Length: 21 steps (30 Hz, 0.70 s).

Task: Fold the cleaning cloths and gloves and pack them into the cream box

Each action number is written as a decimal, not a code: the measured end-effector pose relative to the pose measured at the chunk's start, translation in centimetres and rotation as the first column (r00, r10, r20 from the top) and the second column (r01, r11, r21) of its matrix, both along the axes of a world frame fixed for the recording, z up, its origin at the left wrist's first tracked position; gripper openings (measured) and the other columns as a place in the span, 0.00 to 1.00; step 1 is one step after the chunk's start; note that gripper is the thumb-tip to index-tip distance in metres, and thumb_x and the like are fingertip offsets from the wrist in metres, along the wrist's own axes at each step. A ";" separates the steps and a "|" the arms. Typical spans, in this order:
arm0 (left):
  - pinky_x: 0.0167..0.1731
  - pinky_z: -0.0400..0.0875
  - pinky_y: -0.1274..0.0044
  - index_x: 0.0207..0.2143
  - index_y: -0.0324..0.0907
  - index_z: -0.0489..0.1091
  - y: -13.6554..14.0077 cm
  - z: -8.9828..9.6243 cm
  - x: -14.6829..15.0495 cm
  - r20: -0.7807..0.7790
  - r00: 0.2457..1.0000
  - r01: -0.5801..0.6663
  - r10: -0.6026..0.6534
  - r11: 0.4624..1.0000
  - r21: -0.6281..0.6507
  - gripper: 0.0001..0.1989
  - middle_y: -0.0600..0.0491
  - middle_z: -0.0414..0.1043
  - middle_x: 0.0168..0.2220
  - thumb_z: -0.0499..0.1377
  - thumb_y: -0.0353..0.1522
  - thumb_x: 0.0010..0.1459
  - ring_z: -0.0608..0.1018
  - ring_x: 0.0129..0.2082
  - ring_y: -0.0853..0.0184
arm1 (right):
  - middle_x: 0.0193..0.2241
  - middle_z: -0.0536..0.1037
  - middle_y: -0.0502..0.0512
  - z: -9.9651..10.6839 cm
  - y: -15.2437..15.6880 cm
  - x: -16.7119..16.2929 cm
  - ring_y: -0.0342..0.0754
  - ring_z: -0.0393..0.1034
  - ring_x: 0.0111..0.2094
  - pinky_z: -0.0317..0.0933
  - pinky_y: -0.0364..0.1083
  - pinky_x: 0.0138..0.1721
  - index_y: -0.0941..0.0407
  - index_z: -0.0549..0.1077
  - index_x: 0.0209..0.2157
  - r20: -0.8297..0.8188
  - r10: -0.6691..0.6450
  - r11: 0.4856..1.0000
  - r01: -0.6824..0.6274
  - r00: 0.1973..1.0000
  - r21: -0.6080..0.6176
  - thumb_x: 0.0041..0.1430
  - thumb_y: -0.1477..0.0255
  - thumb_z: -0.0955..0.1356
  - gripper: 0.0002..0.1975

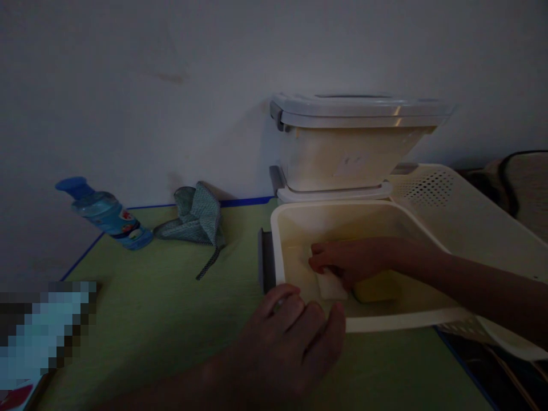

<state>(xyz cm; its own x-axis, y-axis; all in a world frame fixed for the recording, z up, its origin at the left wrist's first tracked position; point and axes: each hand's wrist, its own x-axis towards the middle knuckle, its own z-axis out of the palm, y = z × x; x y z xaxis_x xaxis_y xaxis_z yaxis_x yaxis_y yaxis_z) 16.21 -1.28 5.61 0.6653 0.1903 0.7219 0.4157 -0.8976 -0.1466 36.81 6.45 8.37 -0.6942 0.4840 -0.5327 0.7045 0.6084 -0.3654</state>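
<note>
left hand [295, 337], palm down at the near left corner of an open cream tub [385, 324]; its fingers are bent and close together at the rim, touching it, though whether they grip it cannot be told, since the undersides are hidden. right hand [357, 260], reaching in over the tub's right side, with the fingers curled narrowly about a white block [331, 288], which lies inside the tub, towards its near left part. just beside the white block, below the right hand, is a yellow block [377, 290], partly covered by that hand. a grey handle [267, 260] projects from the tub's left wall. behind the tub, against the pale wall [214, 91], a lidded container [351, 157] with grey latches bears a small label, too faint to read. to the right, a white basket [471, 225] with a perforated end extends beyond the tub. on the green tabletop [171, 325], edged in blue, a crumpled grey-green cloth [199, 220] lies near a blue-capped bottle [113, 217], which appears tilted in this view. at lower left, a pixelated patch [47, 331] obscures an object.
</note>
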 end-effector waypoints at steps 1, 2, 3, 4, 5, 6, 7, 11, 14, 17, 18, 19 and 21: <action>0.37 0.65 0.73 0.42 0.35 0.66 0.0 0.0 0.0 -0.003 1.000 0.002 -0.002 1.000 -0.001 0.11 0.54 0.69 0.27 0.48 0.24 0.59 0.66 0.27 0.70 | 0.31 0.60 0.48 -0.1 0.0 0.1 0.40 0.57 0.27 0.50 0.40 0.25 0.57 0.61 0.28 -0.010 0.008 1.000 -0.008 1.000 0.008 0.37 0.87 0.67 0.17; 0.37 0.65 0.73 0.42 0.35 0.66 0.0 0.0 -0.1 -0.008 1.000 0.005 -0.005 1.000 0.000 0.11 0.54 0.69 0.27 0.48 0.24 0.58 0.66 0.27 0.70 | 0.31 0.61 0.48 -0.1 0.0 0.1 0.40 0.57 0.27 0.50 0.40 0.25 0.57 0.61 0.28 -0.017 0.011 1.000 -0.011 1.000 0.015 0.37 0.88 0.67 0.17; 0.37 0.65 0.72 0.42 0.35 0.66 -0.1 0.0 -0.1 -0.012 1.000 0.008 -0.008 1.000 -0.001 0.11 0.54 0.69 0.27 0.48 0.23 0.58 0.66 0.27 0.71 | 0.31 0.61 0.48 0.0 0.0 0.1 0.40 0.57 0.27 0.50 0.40 0.25 0.57 0.62 0.29 -0.020 0.010 1.000 -0.010 1.000 0.013 0.37 0.88 0.67 0.17; 0.37 0.64 0.72 0.42 0.34 0.66 -0.1 0.0 -0.1 -0.019 1.000 0.011 -0.011 1.000 -0.001 0.11 0.54 0.68 0.27 0.49 0.23 0.58 0.67 0.27 0.70 | 0.31 0.62 0.48 0.0 -0.1 0.1 0.40 0.58 0.28 0.50 0.40 0.25 0.58 0.62 0.29 -0.021 0.003 1.000 -0.003 1.000 0.003 0.37 0.88 0.67 0.17; 0.37 0.64 0.72 0.42 0.34 0.65 -0.1 0.0 -0.1 -0.024 1.000 0.012 -0.012 1.000 -0.001 0.11 0.54 0.68 0.27 0.49 0.23 0.58 0.67 0.27 0.70 | 0.31 0.62 0.48 0.2 -0.1 0.0 0.40 0.58 0.27 0.51 0.39 0.25 0.58 0.62 0.30 -0.021 -0.012 1.000 0.011 1.000 -0.010 0.36 0.89 0.67 0.17; 0.37 0.64 0.72 0.42 0.33 0.65 0.0 0.0 -0.1 -0.028 1.000 0.010 -0.010 1.000 0.001 0.10 0.54 0.68 0.27 0.49 0.23 0.58 0.67 0.27 0.70 | 0.30 0.63 0.48 0.4 -0.1 0.0 0.39 0.58 0.27 0.51 0.39 0.25 0.59 0.63 0.30 -0.018 -0.037 0.999 0.036 0.999 -0.027 0.36 0.89 0.67 0.17; 0.37 0.64 0.72 0.42 0.33 0.65 0.0 0.0 0.0 -0.033 0.999 0.007 -0.007 1.000 0.003 0.10 0.54 0.67 0.27 0.50 0.24 0.58 0.67 0.27 0.71 | 0.29 0.63 0.47 0.6 -0.1 -0.1 0.39 0.58 0.27 0.51 0.39 0.25 0.59 0.63 0.30 -0.014 -0.069 0.997 0.068 0.998 -0.043 0.36 0.89 0.67 0.17; 0.38 0.64 0.72 0.43 0.34 0.65 0.0 -0.1 -0.1 -0.044 0.999 0.002 -0.001 1.000 0.010 0.10 0.54 0.68 0.28 0.50 0.25 0.58 0.67 0.27 0.71 | 0.23 0.63 0.46 1.1 0.2 -0.1 0.38 0.57 0.25 0.51 0.38 0.27 0.60 0.64 0.26 -0.060 -0.151 0.988 0.150 0.987 -0.019 0.42 0.90 0.63 0.11; 0.38 0.64 0.72 0.43 0.35 0.65 -0.1 -0.2 -0.1 -0.039 0.999 -0.006 0.007 1.000 0.006 0.11 0.54 0.68 0.28 0.50 0.24 0.58 0.67 0.27 0.71 | 0.22 0.63 0.46 1.2 0.5 0.1 0.38 0.56 0.25 0.51 0.38 0.28 0.61 0.64 0.24 -0.149 -0.143 0.989 0.148 0.978 0.022 0.44 0.90 0.61 0.10; 0.38 0.65 0.73 0.42 0.35 0.65 -0.1 -0.2 -0.2 -0.032 0.999 -0.014 0.014 1.000 0.002 0.10 0.54 0.68 0.27 0.49 0.24 0.58 0.67 0.27 0.71 | 0.20 0.63 0.45 1.6 0.6 0.2 0.37 0.56 0.23 0.50 0.38 0.26 0.61 0.64 0.23 -0.141 -0.160 0.986 0.164 0.977 0.017 0.42 0.91 0.61 0.11; 0.38 0.65 0.73 0.42 0.36 0.65 -0.1 -0.2 -0.2 -0.032 0.999 -0.013 0.013 1.000 0.000 0.11 0.54 0.68 0.27 0.49 0.24 0.58 0.67 0.27 0.71 | 0.19 0.63 0.45 1.8 0.5 0.2 0.38 0.56 0.23 0.51 0.38 0.26 0.61 0.65 0.23 -0.119 -0.172 0.984 0.176 0.978 0.020 0.43 0.90 0.62 0.10; 0.38 0.65 0.73 0.42 0.36 0.65 -0.1 -0.2 -0.2 -0.033 0.999 -0.011 0.011 1.000 0.000 0.11 0.54 0.68 0.27 0.48 0.24 0.58 0.67 0.27 0.71 | 0.19 0.64 0.45 2.0 0.4 0.2 0.38 0.57 0.23 0.51 0.39 0.26 0.61 0.65 0.22 -0.095 -0.186 0.982 0.189 0.978 0.027 0.43 0.89 0.63 0.09; 0.37 0.65 0.73 0.43 0.36 0.65 -0.1 -0.2 -0.2 -0.037 0.999 -0.005 0.005 1.000 0.000 0.11 0.54 0.68 0.27 0.48 0.24 0.59 0.66 0.27 0.71 | 0.19 0.64 0.45 2.2 0.2 0.2 0.39 0.58 0.23 0.51 0.39 0.26 0.61 0.65 0.21 -0.044 -0.218 0.975 0.219 0.975 0.027 0.42 0.88 0.65 0.08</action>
<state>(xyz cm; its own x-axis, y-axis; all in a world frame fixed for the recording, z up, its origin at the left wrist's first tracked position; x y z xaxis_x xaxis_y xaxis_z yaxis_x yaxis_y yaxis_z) 16.05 -1.35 5.44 0.6909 0.1938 0.6965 0.4144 -0.8956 -0.1618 37.00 6.64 10.58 -0.5904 0.6426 -0.4884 0.8068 0.4530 -0.3793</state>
